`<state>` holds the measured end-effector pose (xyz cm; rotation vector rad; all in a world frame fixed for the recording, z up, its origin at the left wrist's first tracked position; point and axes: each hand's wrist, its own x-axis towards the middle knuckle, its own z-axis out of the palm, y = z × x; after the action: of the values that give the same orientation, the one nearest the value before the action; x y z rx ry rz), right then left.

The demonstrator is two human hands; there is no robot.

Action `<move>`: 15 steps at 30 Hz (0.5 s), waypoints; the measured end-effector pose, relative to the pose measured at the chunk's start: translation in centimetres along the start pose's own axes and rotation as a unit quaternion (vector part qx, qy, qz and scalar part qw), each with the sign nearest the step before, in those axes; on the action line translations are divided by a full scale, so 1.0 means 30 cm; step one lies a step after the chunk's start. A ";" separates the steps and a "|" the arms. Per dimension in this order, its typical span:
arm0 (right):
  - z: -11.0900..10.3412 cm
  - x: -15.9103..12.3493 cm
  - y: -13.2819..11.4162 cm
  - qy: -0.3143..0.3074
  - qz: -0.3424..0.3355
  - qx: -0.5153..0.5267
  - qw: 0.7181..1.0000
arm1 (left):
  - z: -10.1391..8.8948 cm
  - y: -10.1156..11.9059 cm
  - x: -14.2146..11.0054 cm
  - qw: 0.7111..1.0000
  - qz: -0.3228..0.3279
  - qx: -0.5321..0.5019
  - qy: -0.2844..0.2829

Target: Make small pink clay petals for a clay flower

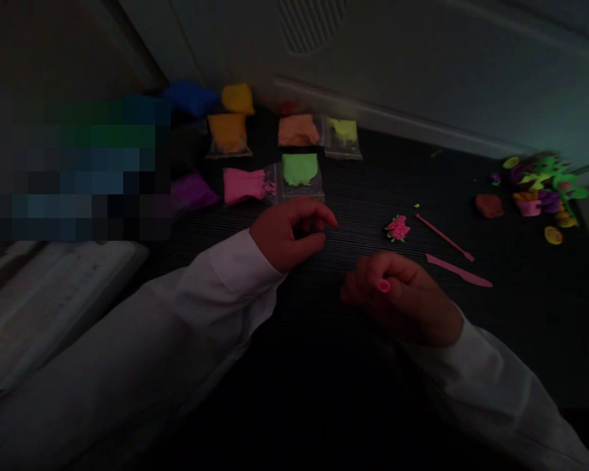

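Note:
My left hand (pixel 294 232) hovers over the dark table with its fingers loosely curled and the thumb apart, holding nothing. Just beyond it lie a bag of light green modelling clay (pixel 300 170) and a bag of pink clay (pixel 243 186). Between thumb and forefinger, my right hand (pixel 407 294) pinches a small piece of pink clay (pixel 383 285); its other fingers are folded. A pink clay flower (pixel 398 227) with green leaves sits past that hand. To its right are a thin pink modelling stick (pixel 444 237) and a pink plastic knife (pixel 460 271).
More clay bags stand at the back: orange (pixel 228 133), peach (pixel 298 130), yellow-green (pixel 343 131) and blue (pixel 191 97). Purple clay (pixel 194 191) lies left. Brown clay (pixel 489 206) and colourful clay figures (pixel 544 186) are far right. A white keyboard-like object (pixel 53 301) borders the left.

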<state>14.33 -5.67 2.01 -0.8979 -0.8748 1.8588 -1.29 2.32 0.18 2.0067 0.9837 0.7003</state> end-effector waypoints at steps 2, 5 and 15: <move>-0.001 0.005 0.000 0.009 -0.004 0.004 1.000 | 0.002 0.005 -0.003 1.000 -0.007 -0.029 0.002; -0.006 0.016 0.003 0.017 -0.014 0.018 1.000 | 0.010 0.019 -0.012 0.994 -0.017 -0.104 -0.018; -0.026 0.060 0.024 0.046 -0.012 0.117 0.992 | 0.060 0.052 -0.033 0.932 -0.024 -0.359 -0.046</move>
<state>14.06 -4.15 0.59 -0.8167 -0.5942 1.8383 0.10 0.17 0.36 1.3503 0.5922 0.7876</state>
